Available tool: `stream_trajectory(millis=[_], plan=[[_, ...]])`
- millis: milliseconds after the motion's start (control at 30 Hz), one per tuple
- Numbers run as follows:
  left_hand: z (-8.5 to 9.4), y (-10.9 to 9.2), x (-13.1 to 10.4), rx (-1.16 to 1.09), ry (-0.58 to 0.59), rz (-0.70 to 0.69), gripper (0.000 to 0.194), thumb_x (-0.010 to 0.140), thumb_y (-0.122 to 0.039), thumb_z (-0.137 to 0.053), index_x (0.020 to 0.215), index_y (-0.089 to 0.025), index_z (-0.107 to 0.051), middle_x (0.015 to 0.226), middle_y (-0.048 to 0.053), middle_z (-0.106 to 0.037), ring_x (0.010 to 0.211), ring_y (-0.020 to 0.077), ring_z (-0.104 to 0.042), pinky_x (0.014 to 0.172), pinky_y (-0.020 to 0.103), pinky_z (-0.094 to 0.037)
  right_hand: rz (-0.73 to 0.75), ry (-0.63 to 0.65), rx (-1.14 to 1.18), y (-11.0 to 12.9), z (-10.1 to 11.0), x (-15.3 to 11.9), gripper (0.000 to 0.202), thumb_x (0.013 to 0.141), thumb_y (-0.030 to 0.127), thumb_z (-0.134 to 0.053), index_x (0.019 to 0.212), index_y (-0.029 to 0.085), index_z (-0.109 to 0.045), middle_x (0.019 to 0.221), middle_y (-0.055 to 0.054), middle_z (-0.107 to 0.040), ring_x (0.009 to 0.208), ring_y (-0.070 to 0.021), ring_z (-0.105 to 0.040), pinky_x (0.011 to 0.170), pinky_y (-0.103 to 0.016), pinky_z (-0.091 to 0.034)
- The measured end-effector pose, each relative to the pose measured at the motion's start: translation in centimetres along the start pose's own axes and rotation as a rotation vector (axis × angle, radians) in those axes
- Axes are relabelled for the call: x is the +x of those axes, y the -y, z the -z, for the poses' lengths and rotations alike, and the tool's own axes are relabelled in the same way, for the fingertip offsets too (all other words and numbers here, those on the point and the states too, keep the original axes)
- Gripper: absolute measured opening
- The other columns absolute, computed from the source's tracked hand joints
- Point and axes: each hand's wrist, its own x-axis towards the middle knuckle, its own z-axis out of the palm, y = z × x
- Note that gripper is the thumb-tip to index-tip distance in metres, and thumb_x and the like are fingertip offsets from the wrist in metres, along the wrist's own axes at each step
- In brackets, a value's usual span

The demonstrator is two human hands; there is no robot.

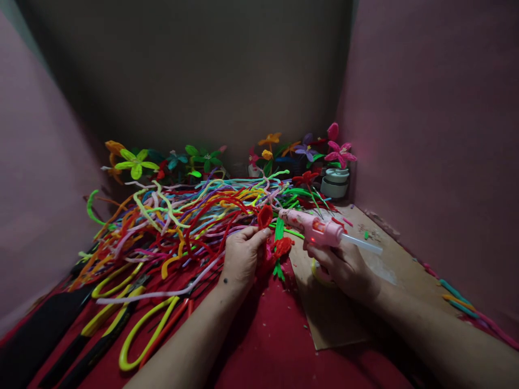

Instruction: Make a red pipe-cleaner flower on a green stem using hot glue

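Note:
My left hand (244,254) pinches a red fuzzy petal piece (265,216) between thumb and fingers. Closed round the handle of a pink glue gun (314,227) is my right hand (344,267). The gun's nozzle points left, close to the red petal piece; whether they touch is hard to tell. A clear glue stick (363,243) sticks out of its back, and a small red light glows on it. Just right of my left hand are another red fuzzy piece (283,247) and green fuzzy strips (279,270).
A heap of coloured pipe cleaners (194,210) spreads at the left and centre. Yellow-handled tools (148,340) lie front left. Fuzzy flowers (135,163) and a grey-green pot (334,183) line the back. A brown board (324,319) lies on the red cloth (259,346).

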Motion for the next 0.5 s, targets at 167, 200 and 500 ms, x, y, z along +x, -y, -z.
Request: stream_trajectory(millis=[167,200,500], plan=[[0.09,0.04,0.07,-0.019,0.013,0.016,0.023,0.065,-0.03,-0.068,0.056,-0.013,-0.055,0.038,-0.009,-0.033,0.033,0.003,-0.026,0.034,0.018,-0.016,0.008,0.002,0.045,-0.12,-0.12,0.03,0.022,0.088,0.035,-0.046,0.089,0.023,-0.065,0.069,-0.003,-0.062,0.075,-0.0205,-0.061,0.071,-0.036,-0.053],[0.1,0.02,0.07,-0.019,0.011,0.017,0.022,0.065,-0.03,-0.068,0.057,-0.013,-0.056,0.037,-0.009,-0.033,0.032,0.003,-0.025,0.034,0.018,-0.016,0.009,0.01,0.05,-0.14,-0.12,0.03,0.023,0.088,0.035,-0.046,0.091,0.023,-0.065,0.071,-0.003,-0.063,0.077,-0.0209,-0.061,0.072,-0.037,-0.053],[0.17,0.16,0.29,-0.02,0.017,0.014,0.022,0.066,-0.03,-0.067,0.057,-0.013,-0.056,0.037,-0.009,-0.032,0.032,0.0029,-0.024,0.034,0.018,-0.015,-0.003,0.121,0.109,-0.38,-0.19,0.12,0.044,0.089,0.031,-0.042,0.133,0.025,-0.044,0.121,-0.006,-0.058,0.101,-0.0232,-0.058,0.089,-0.042,-0.048]])
